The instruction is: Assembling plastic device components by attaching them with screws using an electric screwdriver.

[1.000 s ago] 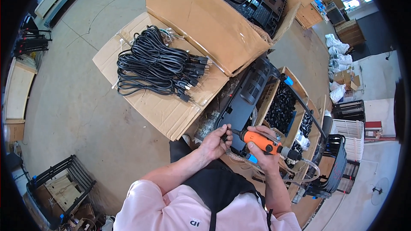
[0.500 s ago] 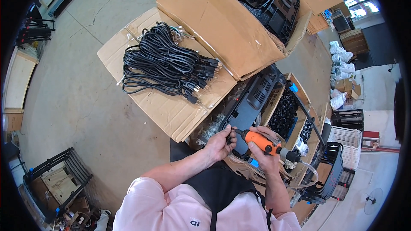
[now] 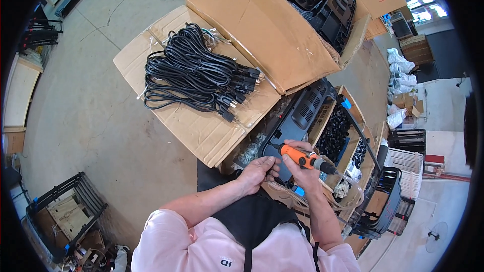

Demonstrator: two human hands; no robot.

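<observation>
Over the black panel (image 3: 292, 132): an orange power screwdriver (image 3: 296, 156) is held aslant, its dark bit (image 3: 275, 146) pointed toward the panel's left edge; whether the surface is touched by the tip cannot be told.
Right hand (image 3: 305, 172): the screwdriver's body is firmly grasped, with the fingers wrapped around it.
Left hand (image 3: 259, 172): the fingers are curled in just below the bit; whether anything is pinched between them cannot be told.
Clear hose (image 3: 362, 200): a loop is formed behind the rear end of the screwdriver, at the right.
Wooden bin (image 3: 319, 125): small black parts (image 3: 334, 130) are heaped inside, just beside the panel.
Cardboard flap (image 3: 201, 138): bundled black cords (image 3: 191, 70) are laid across it, their plugs turned to the right.
Cardboard box (image 3: 252, 17): black plastic shells (image 3: 330, 17) are held in it, beyond the flap.
Floor (image 3: 96, 126): black frames (image 3: 89, 196) are stacked at the lower left, and white sacks (image 3: 398, 65) are piled well apart, at the right.
</observation>
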